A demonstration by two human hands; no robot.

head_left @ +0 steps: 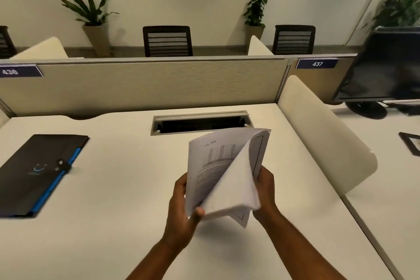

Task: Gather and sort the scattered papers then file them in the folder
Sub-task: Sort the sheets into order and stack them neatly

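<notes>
A stack of white printed papers [218, 170] is held up above the desk, right of centre. My left hand [181, 209] grips the stack's lower left edge, thumb on a sheet that curls over. My right hand [266, 191] holds the right edge from behind. The top sheet bends down and shows its blank back; a page with a chart and text shows beneath. A black folder [34, 173] with blue edging and a snap strap lies closed and flat on the desk at far left, well apart from both hands.
The cream desk [113, 188] has an open cable tray slot [200, 123] at its back. A beige partition [147, 82] rises behind; a rounded divider [322, 141] stands to the right. Beyond it are a monitor [386, 70] and a dark frame [411, 145].
</notes>
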